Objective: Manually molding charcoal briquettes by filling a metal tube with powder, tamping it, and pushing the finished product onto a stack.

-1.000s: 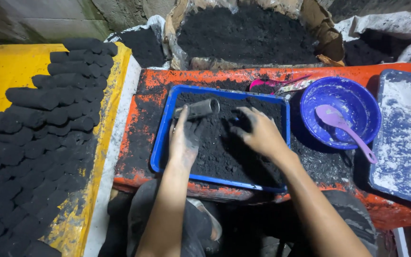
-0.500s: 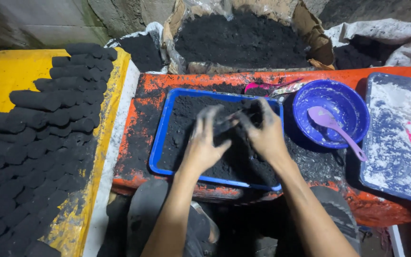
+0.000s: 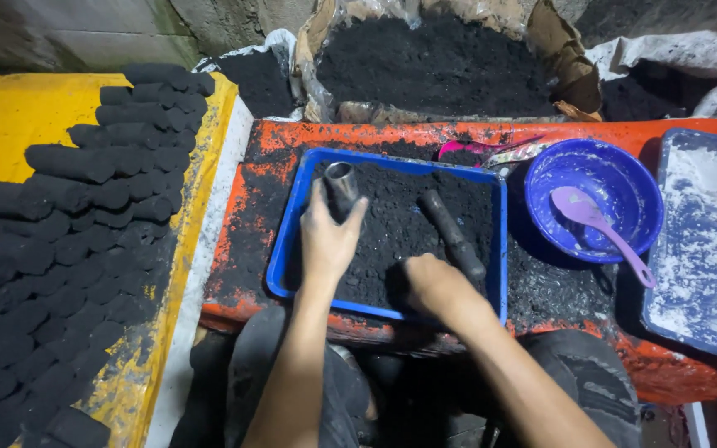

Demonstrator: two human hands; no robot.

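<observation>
Head view: looks down on an orange table point(image 3: 275, 145) with a blue tray point(image 3: 285, 249) of black powder at its centre.
Left hand point(image 3: 329, 241): over the tray's 9 o'clock side, fingers wrapped round the lower part of a short metal tube point(image 3: 342, 187), which stands nearly upright with its open mouth up.
Right hand point(image 3: 433, 286): at the tray's 5 o'clock corner, curled into a loose fist and pressed into the black powder point(image 3: 400, 220); whether it grips anything I cannot tell.
Dark rod point(image 3: 454, 235): lies on the powder, slanting from 12 toward 5 o'clock, its lower end just beside the right hand.
Hands: apart, the tube in the left only.
Purple bowl point(image 3: 624, 174): at 3 o'clock of the tray, just beside it, with a lilac spoon point(image 3: 599, 228) resting inside, handle over the rim toward 5 o'clock.
Floured tray point(image 3: 707, 241): far at 3 o'clock, dusted white.
Black briquettes point(image 3: 85, 216): rows of dark cylinders on a yellow board point(image 3: 2, 133) at 9 o'clock.
Sack of black powder point(image 3: 441, 62): at 12 o'clock, behind the table.
</observation>
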